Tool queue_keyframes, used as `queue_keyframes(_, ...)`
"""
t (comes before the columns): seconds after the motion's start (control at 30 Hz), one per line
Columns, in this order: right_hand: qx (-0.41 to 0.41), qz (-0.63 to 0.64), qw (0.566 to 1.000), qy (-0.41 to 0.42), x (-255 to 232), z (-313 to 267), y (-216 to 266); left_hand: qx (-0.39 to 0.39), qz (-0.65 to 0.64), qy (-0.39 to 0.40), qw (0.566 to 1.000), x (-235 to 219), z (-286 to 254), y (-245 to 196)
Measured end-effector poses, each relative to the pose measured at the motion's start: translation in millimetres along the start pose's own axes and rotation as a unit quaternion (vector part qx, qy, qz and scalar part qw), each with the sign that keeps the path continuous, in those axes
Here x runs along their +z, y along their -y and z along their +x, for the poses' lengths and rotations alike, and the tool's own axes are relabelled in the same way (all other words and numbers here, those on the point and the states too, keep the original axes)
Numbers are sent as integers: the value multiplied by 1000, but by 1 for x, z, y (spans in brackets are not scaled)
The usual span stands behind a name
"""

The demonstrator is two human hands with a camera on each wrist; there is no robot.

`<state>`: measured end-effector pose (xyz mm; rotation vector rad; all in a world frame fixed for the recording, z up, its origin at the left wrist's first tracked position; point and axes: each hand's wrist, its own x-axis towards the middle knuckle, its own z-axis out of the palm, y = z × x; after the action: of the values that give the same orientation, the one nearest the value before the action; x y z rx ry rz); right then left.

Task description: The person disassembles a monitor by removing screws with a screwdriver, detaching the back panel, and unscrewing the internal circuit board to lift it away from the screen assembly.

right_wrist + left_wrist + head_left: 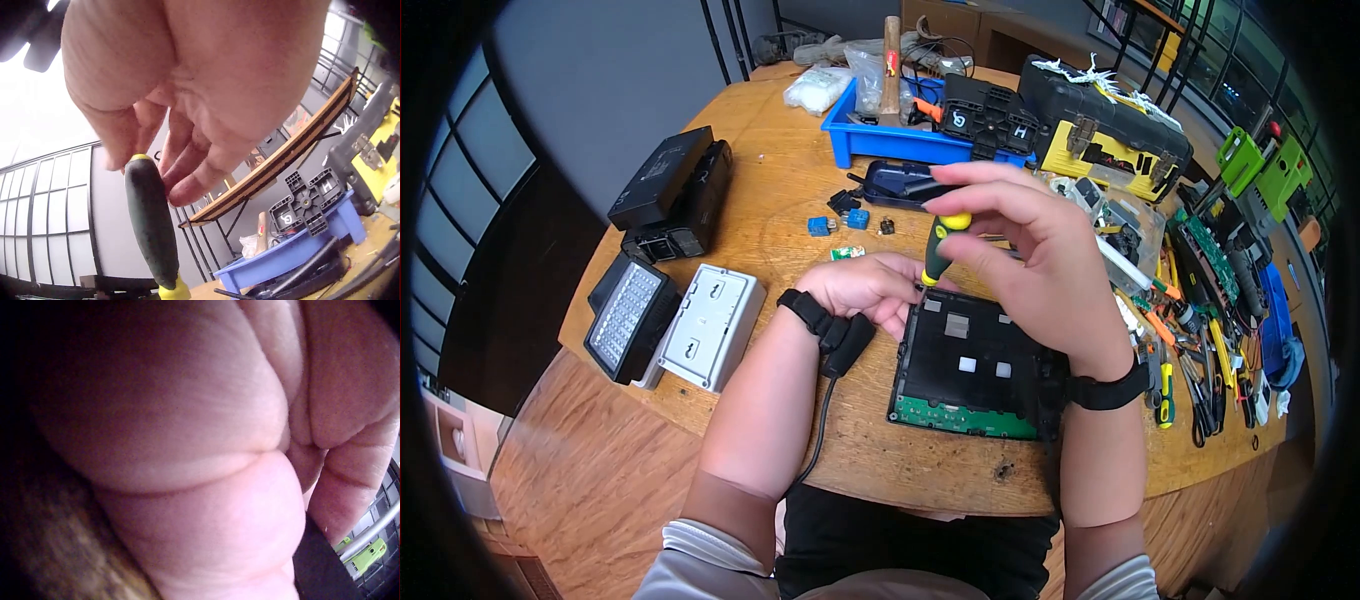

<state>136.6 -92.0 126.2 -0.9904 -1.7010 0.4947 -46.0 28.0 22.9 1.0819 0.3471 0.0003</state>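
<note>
A green-and-yellow screwdriver (938,250) stands nearly upright at the far left corner of a black device panel (935,355). My right hand (1050,245) pinches the top of its handle between thumb and fingers; the handle (150,219) also shows in the right wrist view. My left hand (868,283) grips the panel's corner beside the screwdriver's lower end. Its curled fingers (350,456) fill much of the left wrist view, with a dark edge below them. The panel lies on the table with a green circuit board (960,416) along its near side. The screwdriver's tip is hidden.
Blue connectors (837,222) lie beyond my left hand. On the left are a floodlight (632,315), a pale grey housing (712,328) and black boxes (670,190). A blue bin (900,147) with a hammer (891,70) stands behind. Pliers and other tools (1200,380) crowd the right side.
</note>
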Motion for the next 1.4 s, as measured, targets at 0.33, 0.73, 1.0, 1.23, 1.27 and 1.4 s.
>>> queue_keyframes(0.33,22,-53,998,5,0,0,8,-44,56,-89,994,22,-9,-16)
queue_keyframes(0.73,-72,-163,983,37,-10,0,24,150,373,-150,903,12,10,1)
queue_keyframes(1.0,-42,-147,987,51,3,-3,20,244,461,-172,836,7,15,-3)
queue_keyframes(1.23,-69,-169,983,29,7,-2,23,298,589,-429,617,27,-14,-18)
queue_keyframes(1.27,-68,-170,983,32,9,-1,21,327,615,-451,558,24,-14,-15)
queue_keyframes(1.4,-105,-173,979,16,18,-1,18,397,637,-503,429,16,-13,-14)
